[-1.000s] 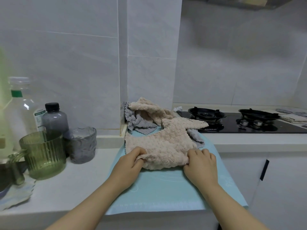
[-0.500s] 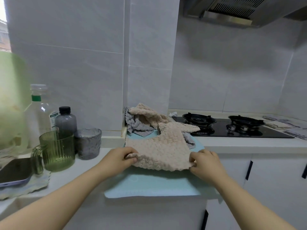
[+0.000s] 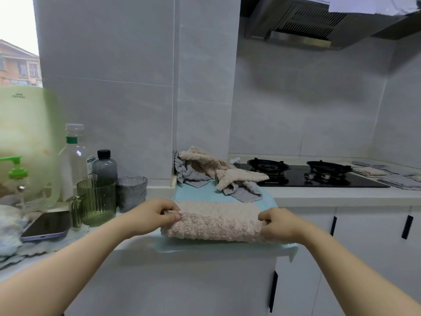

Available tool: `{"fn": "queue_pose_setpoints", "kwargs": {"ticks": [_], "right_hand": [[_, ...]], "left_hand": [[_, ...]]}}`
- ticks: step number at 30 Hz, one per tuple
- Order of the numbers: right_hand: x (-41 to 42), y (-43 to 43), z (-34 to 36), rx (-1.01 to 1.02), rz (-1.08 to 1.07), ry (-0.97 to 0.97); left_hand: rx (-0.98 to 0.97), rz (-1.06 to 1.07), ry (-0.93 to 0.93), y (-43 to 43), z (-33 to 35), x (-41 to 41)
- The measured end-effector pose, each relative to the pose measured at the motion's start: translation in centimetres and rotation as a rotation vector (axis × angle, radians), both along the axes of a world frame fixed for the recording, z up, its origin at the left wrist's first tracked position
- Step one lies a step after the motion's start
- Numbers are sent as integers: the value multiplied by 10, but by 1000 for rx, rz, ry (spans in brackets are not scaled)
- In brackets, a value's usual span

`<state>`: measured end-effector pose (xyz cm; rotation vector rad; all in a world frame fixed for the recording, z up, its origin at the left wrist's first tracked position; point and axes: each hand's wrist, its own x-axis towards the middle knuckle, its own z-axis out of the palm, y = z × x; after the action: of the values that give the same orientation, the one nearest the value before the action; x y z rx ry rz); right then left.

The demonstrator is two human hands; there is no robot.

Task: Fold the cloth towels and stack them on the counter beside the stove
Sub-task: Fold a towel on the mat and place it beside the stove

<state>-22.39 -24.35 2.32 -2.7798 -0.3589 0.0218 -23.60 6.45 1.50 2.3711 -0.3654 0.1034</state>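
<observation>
A beige fluffy towel [image 3: 216, 222] lies stretched across the light blue mat [image 3: 196, 193] at the counter's front edge, folded over along its near side. My left hand [image 3: 151, 216] pinches its left end and my right hand [image 3: 279, 224] grips its right end. Behind it, against the wall corner, sits a loose pile of beige and grey towels [image 3: 209, 171]. The black gas stove [image 3: 305, 176] is to the right of the pile.
Left of the mat stand a green ribbed cup [image 3: 96, 201], a grey glass [image 3: 131, 192], a dark bottle [image 3: 104, 166], a clear bottle [image 3: 74, 160] and a phone [image 3: 46, 225]. More flat cloths [image 3: 387, 176] lie right of the stove. White cabinets fill the space below.
Both hands have pulled the beige towel out of the pile toward the front edge and spread it wide, its near edge folded over. The camera has tilted up.
</observation>
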Motion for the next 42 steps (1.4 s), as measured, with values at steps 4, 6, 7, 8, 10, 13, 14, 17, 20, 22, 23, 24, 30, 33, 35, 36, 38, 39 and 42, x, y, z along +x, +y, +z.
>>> {"fn": "queue_pose_setpoints", "kwargs": {"ticks": [4, 6, 7, 8, 10, 13, 14, 17, 20, 22, 23, 24, 30, 33, 35, 36, 38, 39, 42], "right_hand": [[5, -8, -1, 16, -193, -116], [14, -15, -4, 88, -277, -148], [19, -17, -6, 151, -300, -150], [23, -18, -8, 217, -317, -153], [33, -17, -11, 347, -345, -181], [54, -14, -19, 557, -373, -237], [63, -12, -22, 606, -386, -248], [90, -6, -32, 663, -424, -269], [118, 1, -41, 690, -485, -270], [135, 4, -45, 658, -504, -274], [144, 6, -47, 628, -508, -280], [151, 8, -49, 596, -515, -275], [171, 15, -71, 216, -529, -236], [171, 17, -72, 124, -514, -236], [171, 17, -72, 108, -507, -227], [170, 17, -72, 102, -503, -226], [170, 18, -72, 98, -500, -228], [169, 18, -72, 99, -502, -231], [169, 19, -71, 77, -524, -216]], "left_hand": [[-113, 72, 38, -2, -2, 1], [-165, 110, 39, -4, -5, 6], [-192, 134, 28, -5, -5, 10], [-220, 163, 11, -6, -7, 15], [-297, 236, -9, -8, -10, 29], [-422, 333, -19, -10, -19, 57], [-420, 367, -32, -11, -22, 67], [-341, 477, -67, -15, -31, 94], [-299, 532, -98, -23, -38, 117], [-265, 541, -108, -27, -40, 133], [-238, 537, -108, -28, -41, 140], [-197, 529, -105, -28, -42, 146], [131, 502, -119, -22, -64, 163], [226, 517, -133, -23, -68, 167], [284, 510, -121, -25, -68, 168], [304, 501, -116, -25, -68, 168], [322, 488, -106, -26, -68, 168], [320, 486, -101, -26, -67, 167], [319, 494, -87, -24, -66, 166]]}}
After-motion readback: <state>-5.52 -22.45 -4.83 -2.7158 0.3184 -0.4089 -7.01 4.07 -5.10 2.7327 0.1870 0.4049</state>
